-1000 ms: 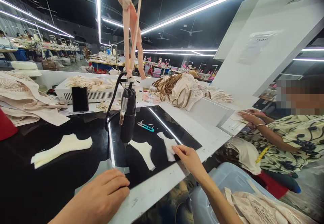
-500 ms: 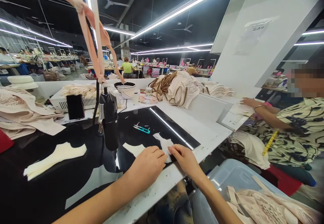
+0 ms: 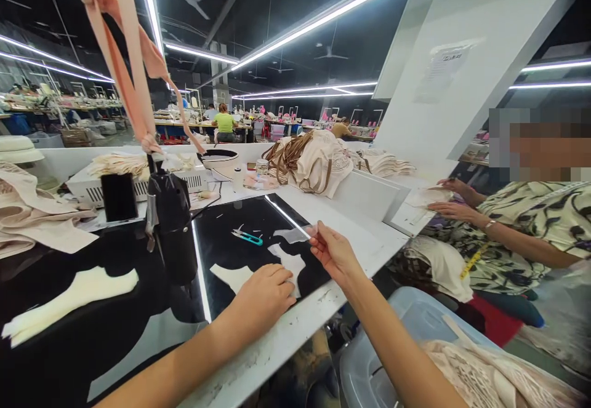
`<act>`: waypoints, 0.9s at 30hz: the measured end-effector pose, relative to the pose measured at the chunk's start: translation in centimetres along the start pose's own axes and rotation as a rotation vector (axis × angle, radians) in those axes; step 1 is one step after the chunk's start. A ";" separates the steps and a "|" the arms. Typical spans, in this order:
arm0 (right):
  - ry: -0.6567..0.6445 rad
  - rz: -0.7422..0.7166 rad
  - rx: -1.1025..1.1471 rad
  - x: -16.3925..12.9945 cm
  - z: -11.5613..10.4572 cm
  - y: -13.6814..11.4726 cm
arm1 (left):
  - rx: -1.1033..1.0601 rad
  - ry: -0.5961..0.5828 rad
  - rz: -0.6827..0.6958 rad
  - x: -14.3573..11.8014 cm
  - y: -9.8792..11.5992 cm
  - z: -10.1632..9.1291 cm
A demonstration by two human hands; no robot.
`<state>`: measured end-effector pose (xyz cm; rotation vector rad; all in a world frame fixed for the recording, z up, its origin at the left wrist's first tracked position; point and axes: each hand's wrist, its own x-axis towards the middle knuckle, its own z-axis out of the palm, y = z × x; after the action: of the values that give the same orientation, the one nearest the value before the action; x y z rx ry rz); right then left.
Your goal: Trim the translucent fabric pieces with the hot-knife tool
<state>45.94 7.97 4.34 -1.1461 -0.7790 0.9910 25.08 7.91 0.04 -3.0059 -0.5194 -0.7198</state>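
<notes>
My right hand [image 3: 333, 251] pinches a thin translucent film piece [image 3: 292, 235] and holds it lifted above the black glossy table [image 3: 106, 309]. My left hand [image 3: 265, 297] presses flat on a small white fabric piece [image 3: 289, 264] lying on the table near its front edge. Another white fabric piece [image 3: 233, 277] lies just left of that hand. A black tool [image 3: 170, 223] hangs from peach fabric straps [image 3: 132, 69] over the table, left of both hands.
Teal thread snips [image 3: 248, 237] lie behind the pieces. A larger cream fabric piece [image 3: 69, 300] lies at left. Fabric stacks [image 3: 318, 162] sit on the white shelf. A seated person [image 3: 521, 223] works at right. A clear plastic bin [image 3: 410, 346] with lace fabric stands below.
My left hand moved from the table's front edge onto the small white piece. My right hand then peeled a thin translucent piece up off it and raised it.
</notes>
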 end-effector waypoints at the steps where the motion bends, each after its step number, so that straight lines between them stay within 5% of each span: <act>1: 0.008 0.008 0.030 0.1 0.3 -0.3 | -0.019 0.003 -0.021 0.0 -0.2 0.1; 8: -0.029 -0.009 0.165 -3.5 2.2 -2.1 | -0.254 0.054 -0.187 -0.3 -1.1 -0.5; 13: -0.155 0.036 0.203 -8.8 3.5 -2.1 | -1.085 0.096 -0.524 -1.1 0.5 -2.9; 16: -0.202 0.104 0.209 -11.1 4.0 -1.2 | -1.402 0.136 -0.628 -2.1 1.7 -4.5; 27: -0.216 0.378 0.308 -14.2 3.7 1.9 | -1.492 0.195 -0.956 -5.6 4.7 -7.5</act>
<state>36.77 -3.62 3.32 -0.9421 -0.5604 1.5143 18.62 1.05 4.58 -3.4181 -2.3468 -2.2208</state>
